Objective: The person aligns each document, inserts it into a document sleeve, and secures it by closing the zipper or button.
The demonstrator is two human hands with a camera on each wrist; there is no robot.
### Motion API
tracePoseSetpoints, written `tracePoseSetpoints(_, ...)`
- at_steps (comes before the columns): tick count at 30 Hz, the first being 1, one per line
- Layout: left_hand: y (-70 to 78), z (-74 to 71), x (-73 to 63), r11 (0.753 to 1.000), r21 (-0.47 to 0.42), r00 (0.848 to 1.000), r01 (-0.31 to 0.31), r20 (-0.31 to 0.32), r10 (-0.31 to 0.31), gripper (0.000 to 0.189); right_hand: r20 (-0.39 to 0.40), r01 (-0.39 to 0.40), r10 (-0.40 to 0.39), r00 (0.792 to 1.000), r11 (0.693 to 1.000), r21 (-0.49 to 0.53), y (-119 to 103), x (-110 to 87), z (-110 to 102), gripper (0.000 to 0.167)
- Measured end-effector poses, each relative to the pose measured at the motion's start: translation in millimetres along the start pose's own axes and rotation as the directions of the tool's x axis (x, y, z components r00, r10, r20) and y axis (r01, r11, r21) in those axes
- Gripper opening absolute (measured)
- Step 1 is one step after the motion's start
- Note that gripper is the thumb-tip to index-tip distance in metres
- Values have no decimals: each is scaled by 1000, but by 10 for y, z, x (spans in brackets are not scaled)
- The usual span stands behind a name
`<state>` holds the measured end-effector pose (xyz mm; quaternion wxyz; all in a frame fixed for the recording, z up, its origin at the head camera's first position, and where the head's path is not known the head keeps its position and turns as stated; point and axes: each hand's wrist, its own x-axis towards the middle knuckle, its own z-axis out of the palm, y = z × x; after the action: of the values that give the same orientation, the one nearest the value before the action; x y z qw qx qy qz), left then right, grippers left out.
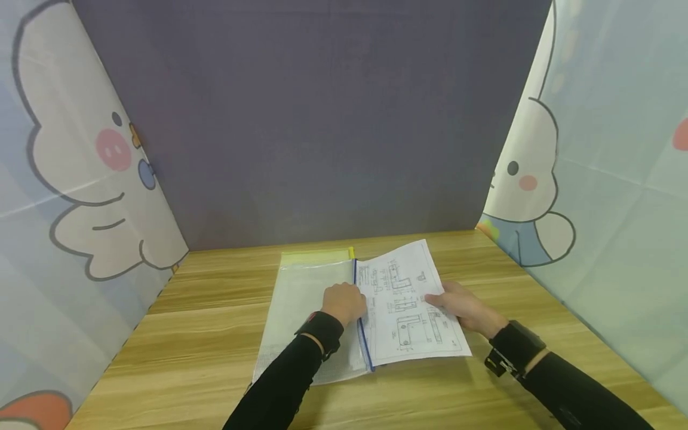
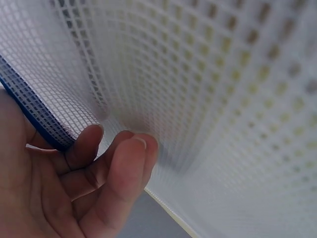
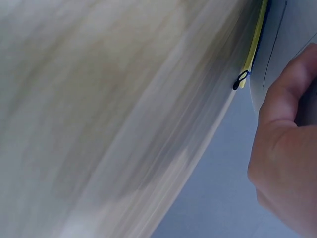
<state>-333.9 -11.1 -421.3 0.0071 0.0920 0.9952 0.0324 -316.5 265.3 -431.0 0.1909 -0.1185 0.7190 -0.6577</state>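
Note:
A clear mesh zipper pouch (image 1: 290,316) with a blue zipper edge lies on the table, its mesh filling much of the left wrist view. My left hand (image 1: 344,303) holds the pouch at its blue edge, fingers curled in the left wrist view. Partly in the pouch mouth is a white paper sheet (image 1: 400,331) printed with technical drawings. My right hand (image 1: 463,304) grips the sheet's right side, thumb on top and the other fingers beneath it. The sheet rises towards that hand, and its left edge is hidden at the zipper.
A yellow-edged pouch (image 1: 314,257) lies under the mesh pouch, its yellow edge showing at the back. The wooden table (image 1: 204,334) meets a dark grey backdrop (image 1: 333,131). Cartoon-printed curtains (image 1: 607,149) flank both sides.

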Motion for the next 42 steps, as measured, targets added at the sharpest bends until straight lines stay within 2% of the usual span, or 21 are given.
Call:
tracePoseSetpoints(3, 5, 6, 1, 1000, 10, 1000, 5, 3, -5, 43, 13, 0, 0, 1000, 1000, -3, 3, 26, 2, 46)
tracePoseSetpoints(12, 16, 17, 13, 1000, 21, 1000, 10, 1, -10, 44, -36, -15, 14, 999, 1000, -21, -31, 18, -52, 45)
tracePoseSetpoints(22, 12, 24, 32, 1000, 28, 1000, 1, -14, -1, 43, 11, -28, 28, 1000, 1000, -1, -69, 57, -69, 48)
tracePoseSetpoints(32, 39, 16, -6, 999, 35, 1000, 7, -4, -7, 44, -18, -57, 57, 998, 998, 34, -8, 160, 63, 43)
tracePoseSetpoints(37, 30, 24, -15, 1000, 22, 1000, 5, -10, -5, 45, -29, -74, 76, 997, 995, 71, 1, 199, 143, 45)
tracePoseSetpoints(42, 17, 26, -17, 1000, -6, 1000, 2, -21, -2, 44, -51, -73, 76, 996, 996, 57, 3, 228, 210, 49)
